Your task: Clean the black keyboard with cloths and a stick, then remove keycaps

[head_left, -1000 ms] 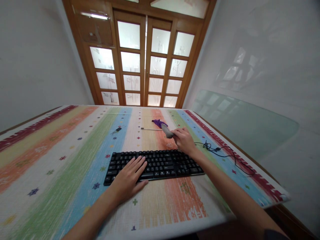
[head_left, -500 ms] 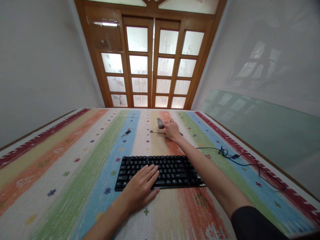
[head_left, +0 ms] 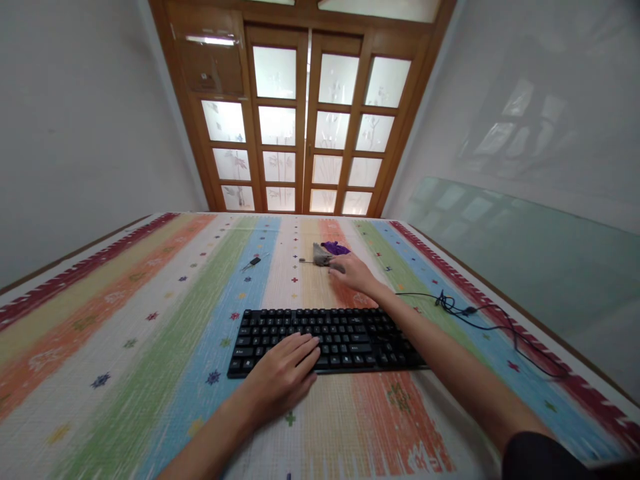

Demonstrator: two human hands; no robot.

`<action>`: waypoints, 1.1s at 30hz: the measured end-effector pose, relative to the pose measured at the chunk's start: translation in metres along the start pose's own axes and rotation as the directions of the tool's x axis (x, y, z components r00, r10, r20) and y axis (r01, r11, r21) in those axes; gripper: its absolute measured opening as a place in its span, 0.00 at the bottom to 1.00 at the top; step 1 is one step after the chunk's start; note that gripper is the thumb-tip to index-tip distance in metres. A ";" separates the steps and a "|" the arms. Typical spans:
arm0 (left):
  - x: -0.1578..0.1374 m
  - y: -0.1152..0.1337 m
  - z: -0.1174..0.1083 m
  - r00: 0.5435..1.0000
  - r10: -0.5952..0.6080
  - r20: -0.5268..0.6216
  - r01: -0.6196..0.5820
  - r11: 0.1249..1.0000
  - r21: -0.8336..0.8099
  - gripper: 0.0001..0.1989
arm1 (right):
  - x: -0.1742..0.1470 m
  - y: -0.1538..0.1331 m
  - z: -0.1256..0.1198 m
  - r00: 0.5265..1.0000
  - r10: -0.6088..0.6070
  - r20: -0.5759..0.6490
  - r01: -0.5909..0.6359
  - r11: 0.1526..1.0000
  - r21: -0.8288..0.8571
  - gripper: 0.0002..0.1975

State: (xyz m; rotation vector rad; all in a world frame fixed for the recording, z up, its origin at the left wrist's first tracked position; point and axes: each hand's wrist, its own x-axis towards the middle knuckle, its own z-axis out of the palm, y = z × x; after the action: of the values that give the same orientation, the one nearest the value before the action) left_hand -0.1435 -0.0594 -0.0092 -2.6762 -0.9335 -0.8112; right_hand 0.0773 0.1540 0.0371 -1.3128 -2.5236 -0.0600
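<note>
A black keyboard [head_left: 345,347] lies in front of me. My left hand [head_left: 285,367] rests on its left part, palm down, with the fingers stretched out over the keys. My right hand [head_left: 350,272] reaches across to the far side of the keyboard. Its fingers are closed at the near end of a small grey brush [head_left: 321,254] with fan-like bristles; the handle is mostly hidden by the hand. Just behind the brush is a crumpled purple cloth [head_left: 336,248]. A thin rod with a small dark end [head_left: 302,261] sticks out to the left, its other part hidden.
A small black object with thin metal prongs [head_left: 255,262] lies on the striped tablecloth [head_left: 165,347] at the left. The keyboard's black cable [head_left: 470,311] is looped at the right. Walls flank the table; a wooden glass-paned door [head_left: 305,127] stands beyond.
My right hand has shifted slightly right and toward me, and the brush sits lower and more tilted. The purple cloth shows much more now. My left hand stays on the keyboard, thumb drawn in.
</note>
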 end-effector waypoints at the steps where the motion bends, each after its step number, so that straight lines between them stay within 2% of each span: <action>1: 0.001 0.001 0.000 1.000 0.010 -0.011 -0.011 1.000 -0.008 0.16 | -0.013 0.002 -0.002 0.998 -0.059 -0.019 0.060 0.997 0.054 0.15; 4: 0.004 0.004 -0.003 0.998 0.039 -0.049 -0.040 0.999 -0.017 0.14 | -0.055 0.006 -0.006 0.981 -0.182 -0.065 0.191 0.964 0.185 0.18; 10: 0.005 0.006 -0.006 0.996 0.077 -0.055 -0.079 0.996 -0.039 0.14 | -0.127 0.003 -0.020 0.941 -0.272 0.200 0.212 0.937 0.276 0.55; 13: 0.004 0.006 -0.005 0.991 0.119 -0.062 -0.121 0.992 -0.030 0.12 | -0.142 -0.003 -0.022 0.931 -0.292 0.219 0.236 0.939 0.249 0.63; 18: 0.004 0.008 -0.004 0.983 0.174 -0.061 -0.173 0.985 0.007 0.12 | -0.148 -0.011 -0.020 0.949 -0.268 0.165 0.232 0.950 0.207 0.63; 26: 0.004 0.010 -0.004 0.966 0.240 -0.101 -0.237 0.971 0.034 0.12 | -0.155 -0.017 -0.022 0.971 -0.229 0.074 0.206 0.949 0.240 0.50; 33: 0.004 0.013 -0.004 0.960 0.242 -0.142 -0.241 0.970 0.021 0.12 | -0.178 -0.009 -0.033 0.987 -0.147 0.058 0.128 0.958 0.257 0.46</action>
State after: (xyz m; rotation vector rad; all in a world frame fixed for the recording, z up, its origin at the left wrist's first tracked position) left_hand -0.1348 -0.0687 -0.0033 -2.6178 -0.5604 -0.9286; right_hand 0.1741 0.0020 0.0205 -1.0580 -2.5798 0.2795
